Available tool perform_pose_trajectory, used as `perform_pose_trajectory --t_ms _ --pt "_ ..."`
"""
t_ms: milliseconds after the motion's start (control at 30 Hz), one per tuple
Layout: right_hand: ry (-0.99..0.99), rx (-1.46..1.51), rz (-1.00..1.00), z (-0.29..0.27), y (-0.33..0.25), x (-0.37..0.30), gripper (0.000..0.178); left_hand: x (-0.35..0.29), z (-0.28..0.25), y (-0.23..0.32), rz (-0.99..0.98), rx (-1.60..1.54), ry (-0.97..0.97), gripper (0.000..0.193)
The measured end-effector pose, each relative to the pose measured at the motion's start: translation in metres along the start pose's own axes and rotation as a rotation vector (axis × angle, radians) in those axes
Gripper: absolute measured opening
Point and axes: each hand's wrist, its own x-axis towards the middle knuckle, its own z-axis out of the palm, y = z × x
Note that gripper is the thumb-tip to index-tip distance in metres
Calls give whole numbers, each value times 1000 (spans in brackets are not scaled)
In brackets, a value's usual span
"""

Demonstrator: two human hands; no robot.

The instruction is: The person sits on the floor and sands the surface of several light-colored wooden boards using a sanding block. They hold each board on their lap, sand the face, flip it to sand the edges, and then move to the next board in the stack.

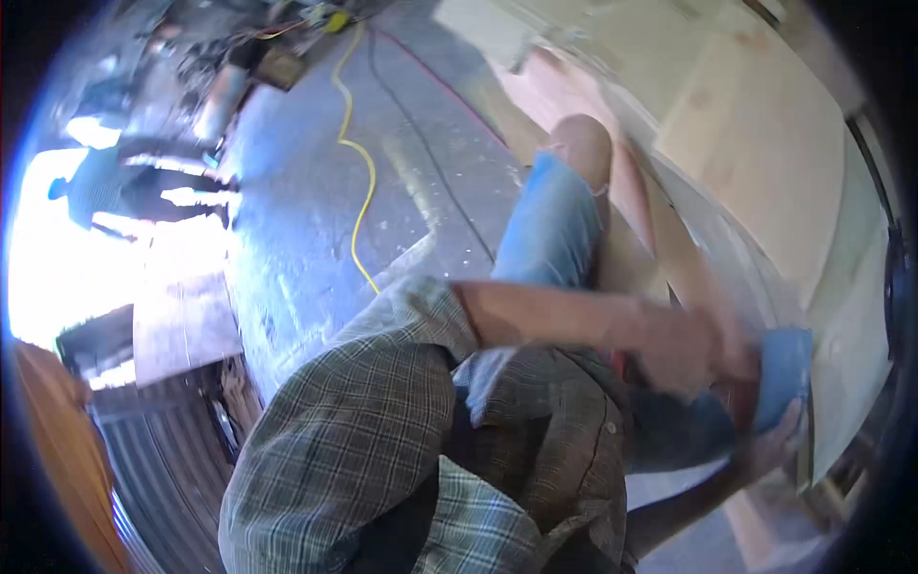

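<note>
My left forearm reaches across my body, and my left hand [684,349] is smeared by motion beside the edge of a pale wooden panel. Its fingers cannot be made out. From below comes my right arm, with my right hand [773,440] at the lower end of a light blue patch [784,373]. The fingers press against that patch and look closed; whether it is denim or a separate thing I cannot tell. The pale wooden panel [755,143] stretches along the right. My bent knee in torn blue jeans [545,220] is next to it.
A yellow cord [361,196] and a dark cord [421,134] run over the grey floor [296,191]. A person [120,187] stands in the bright opening at the left. Corrugated metal [163,459] and an orange cloth [67,450] lie at the lower left.
</note>
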Motion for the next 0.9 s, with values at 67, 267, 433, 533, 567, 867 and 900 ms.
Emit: perform_pose_trajectory --t_ms 67,267,433,533,567,867,900 --pt "40 -222 -251 -16 -21 37 61 -42 48 11 -119 -172 -145 17" --pt "-32 -160 -869 1 -89 153 48 -95 29 -21 -812 -405 379 32" --pt "-498 -233 -828 22 -94 237 39 -78 -9 -67 -701 -1235 1025 45" --pt "-652 -501 -737 31 -84 244 35 -74 -24 -76 -654 -1196 992 41" --pt "-659 -583 -675 36 -83 243 36 -65 -19 -84 -631 -1209 965 41" --pt "-725 210 -45 -18 -36 281 46 -45 -22 -97 -703 -1061 964 45" --pt "-667 -222 -217 -5 -34 270 45 -43 -21 -97 -691 -1098 1023 50"
